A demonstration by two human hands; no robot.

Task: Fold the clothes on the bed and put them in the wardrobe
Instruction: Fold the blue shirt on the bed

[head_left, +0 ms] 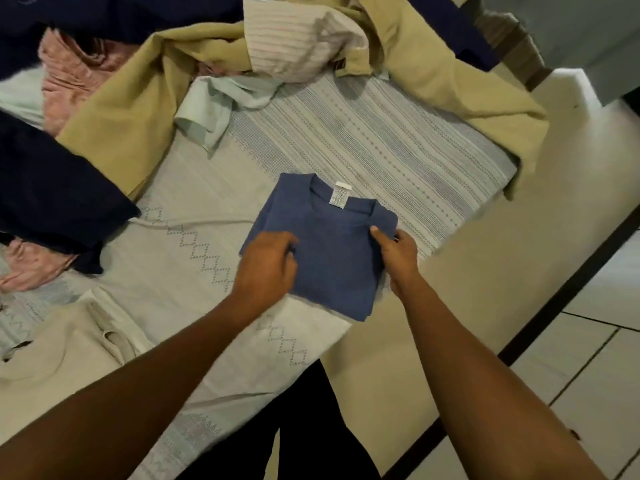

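Left hand: mine, fingers curled on the left edge of the folded blue shirt.
Blue shirt: folded square on the bed near its edge, collar label up.
Right hand: mine, thumb and fingers pinching the shirt's right edge.
Risk: lifting unevenly could spill the folds open.
Surface: patterned pale bedspread; unfolded clothes piled behind.
Room: tiled floor at right; wardrobe not seen.

Both bare forearms reach forward, converging. The left hand lies palm down, fingers curled inward at the tips. The right hand is turned thumb-up, thumb pressed forward above the bent fingers in a pinch.
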